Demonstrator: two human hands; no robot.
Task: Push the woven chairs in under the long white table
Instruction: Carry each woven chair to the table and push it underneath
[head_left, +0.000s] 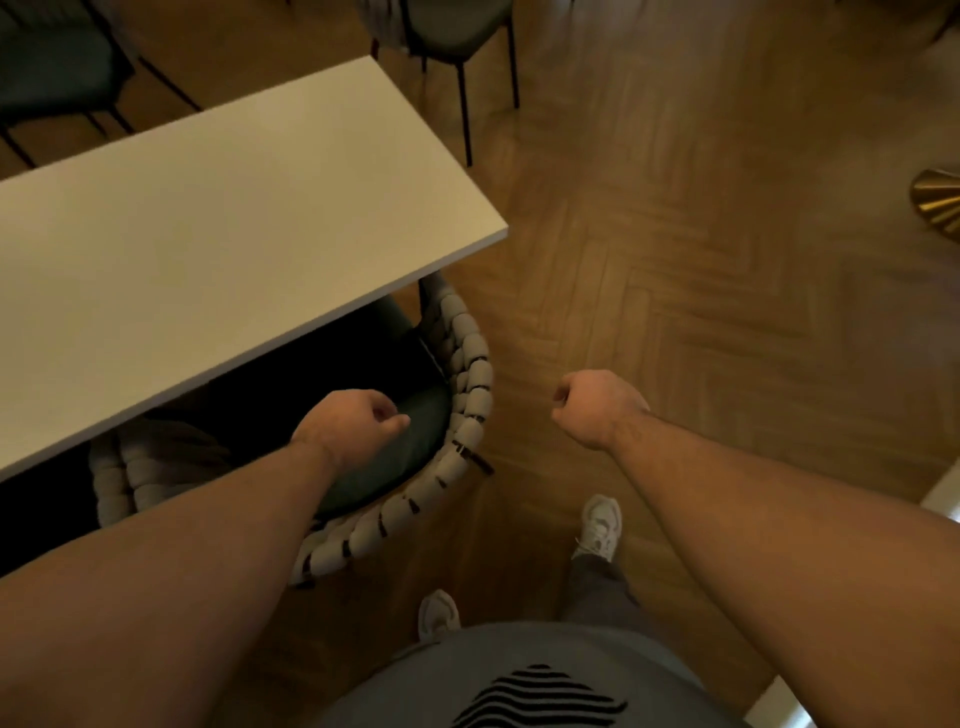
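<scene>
Woven chair (470, 384): stands at the near long edge of the counter (208, 234), by its end corner. The front of the seat is tucked beneath the top; the curved back and the rear of the dark seat cushion (415, 447) project toward the person.

- Handling (judged): thick soft rope is wound on a thin dark frame, so the chair is likely light to moderate in weight. The frame is stiff and the weave gives under pressure. Some drag or chatter of the legs on the wooden floor (675, 270) is to be expected.
- Best hold (judged): the top rim of the back, taken at both sides so that the push runs straight and the chair is not twisted against the counter leg.

Left hand (348, 421): held over the seat cushion, inside the curve of the back. Its fingers (387, 415) are curled in against the thumb and nothing is gripped. Contact with the cushion cannot be told.

Right hand (597, 410): held over bare floor, just beside the chair's rim and apart from it. It is closed in a fist and nothing is held.

Both forearms are extended forward and down.

Two dark-cushioned chairs ( (457, 26), (52, 73)) are seen beyond the counter.
</scene>
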